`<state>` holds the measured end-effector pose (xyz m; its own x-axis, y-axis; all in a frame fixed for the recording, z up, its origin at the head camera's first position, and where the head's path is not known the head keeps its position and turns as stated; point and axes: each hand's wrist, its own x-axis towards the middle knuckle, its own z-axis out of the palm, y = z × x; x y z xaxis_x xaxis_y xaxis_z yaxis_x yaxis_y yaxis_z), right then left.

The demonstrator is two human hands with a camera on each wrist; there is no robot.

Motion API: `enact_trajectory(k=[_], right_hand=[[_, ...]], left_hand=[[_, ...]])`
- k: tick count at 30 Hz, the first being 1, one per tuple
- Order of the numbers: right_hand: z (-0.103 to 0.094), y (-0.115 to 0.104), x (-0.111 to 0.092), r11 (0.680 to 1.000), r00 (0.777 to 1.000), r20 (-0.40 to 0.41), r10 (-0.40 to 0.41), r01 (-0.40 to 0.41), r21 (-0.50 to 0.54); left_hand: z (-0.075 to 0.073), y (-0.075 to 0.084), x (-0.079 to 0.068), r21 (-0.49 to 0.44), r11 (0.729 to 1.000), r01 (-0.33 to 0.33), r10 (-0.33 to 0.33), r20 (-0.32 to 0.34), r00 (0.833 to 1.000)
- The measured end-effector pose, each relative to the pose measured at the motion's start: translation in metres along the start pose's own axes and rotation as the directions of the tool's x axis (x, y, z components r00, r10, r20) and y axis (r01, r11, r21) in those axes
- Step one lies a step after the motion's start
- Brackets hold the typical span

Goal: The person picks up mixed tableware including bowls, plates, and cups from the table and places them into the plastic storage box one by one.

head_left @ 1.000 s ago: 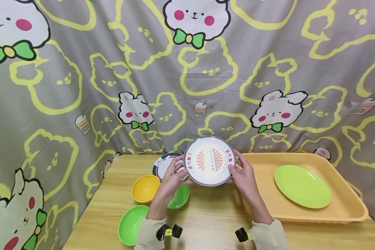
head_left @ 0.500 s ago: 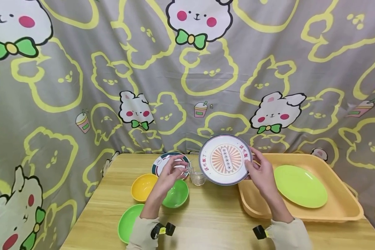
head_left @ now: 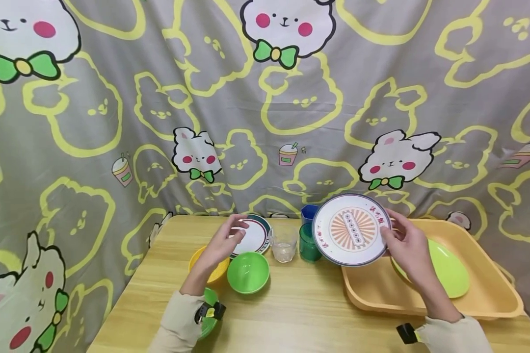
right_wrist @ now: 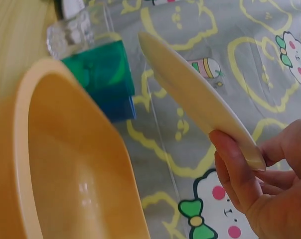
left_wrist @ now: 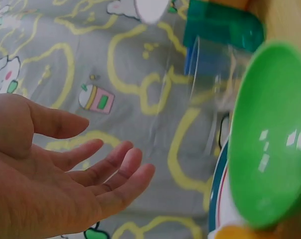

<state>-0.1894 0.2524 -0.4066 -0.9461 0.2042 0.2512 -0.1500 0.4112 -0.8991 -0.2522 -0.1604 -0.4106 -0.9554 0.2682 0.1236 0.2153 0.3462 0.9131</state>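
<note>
My right hand [head_left: 408, 242] pinches the right edge of a white plate [head_left: 353, 230] with a blue rim, red characters and a striped sunburst. The plate is tilted up above the left end of an orange tray [head_left: 380, 307]; in the right wrist view the plate [right_wrist: 200, 99] appears nearly edge-on between thumb and fingers. My left hand [head_left: 223, 240] is in the air with loosely bent fingers and holds nothing. Near it are a dark-green-rimmed plate [head_left: 255, 236], a green bowl [head_left: 249, 274] and a clear glass mug [head_left: 284, 249]. The left wrist view shows the left hand [left_wrist: 80, 174] clear of the bowl.
In the tray lies a lime-green plate [head_left: 452, 272], partly behind my right hand. A green cup [head_left: 308, 245] and a blue cup [head_left: 309, 214] stand beside the mug. My left arm partly covers a yellow bowl [head_left: 220, 271] and another green bowl [head_left: 209, 327]. A patterned curtain [head_left: 247, 108] hangs behind.
Both hands held the white plate at first. The left hand let go and drew back left; the right hand carried the plate right, toward the tray, uncovering the mug and both cups.
</note>
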Motion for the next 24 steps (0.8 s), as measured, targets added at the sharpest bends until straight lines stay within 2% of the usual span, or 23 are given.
enact_trajectory(k=[5,10,14,20,24], right_hand=[[-0.017,0.003,0.0,0.998,1.0,-0.019,-0.004,0.003,-0.067],[-0.03,0.01,0.002,0.994,1.0,-0.018,-0.003,0.001,-0.114],[-0.042,0.018,0.004,0.985,1.0,-0.012,-0.013,0.01,-0.174],[-0.061,0.031,0.009,0.961,0.998,-0.018,-0.057,0.05,-0.271],[-0.073,0.04,0.01,0.934,0.997,-0.038,-0.064,0.047,-0.355]], left_hand=[[-0.021,-0.001,0.014,0.131,0.991,-0.01,0.008,0.019,1.0],[-0.041,-0.009,0.031,0.24,0.97,0.031,-0.048,0.062,0.997],[-0.052,-0.019,0.042,0.294,0.954,0.062,-0.094,0.094,0.991],[-0.063,-0.04,0.055,0.358,0.931,0.069,-0.108,0.09,0.99],[-0.068,-0.047,0.063,0.37,0.927,0.068,-0.112,0.101,0.989]])
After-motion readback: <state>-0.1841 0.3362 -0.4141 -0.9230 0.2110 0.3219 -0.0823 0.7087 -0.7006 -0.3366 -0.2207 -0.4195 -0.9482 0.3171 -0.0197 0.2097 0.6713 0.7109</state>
